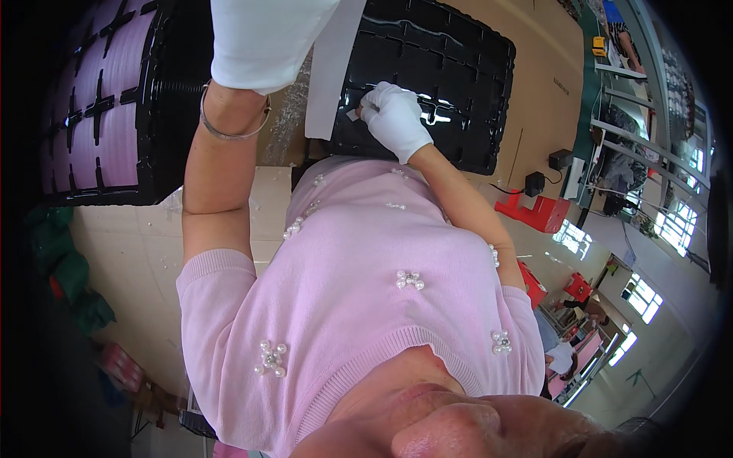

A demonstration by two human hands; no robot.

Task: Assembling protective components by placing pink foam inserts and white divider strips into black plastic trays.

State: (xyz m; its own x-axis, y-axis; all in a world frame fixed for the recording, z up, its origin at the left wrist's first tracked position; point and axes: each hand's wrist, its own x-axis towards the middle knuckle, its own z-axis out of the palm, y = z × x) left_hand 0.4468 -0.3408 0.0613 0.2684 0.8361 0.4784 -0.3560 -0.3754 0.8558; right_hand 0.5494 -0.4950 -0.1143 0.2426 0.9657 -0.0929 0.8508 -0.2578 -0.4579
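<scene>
My right hand (395, 120), in a white glove, is closed over the near left part of a glossy black plastic tray (458, 53) with raised ribs. Its fingertips pinch a small whitish piece (352, 115) at the tray's left edge. At the top of the view, my left hand (267, 38), also gloved in white, reaches up beside a long white strip (330, 76). The picture's upper edge cuts off the left fingers, so their grip is hidden. A thin metal bangle (233, 136) circles my left wrist.
A large black ribbed plastic piece with pinkish panels (114, 107) stands at left. Clear crumpled film (289, 114) lies between it and the tray. Brown cardboard (546, 84) extends to the right, near a black power adapter (534, 183) and a red holder (538, 211). Another person (561, 357) is far right.
</scene>
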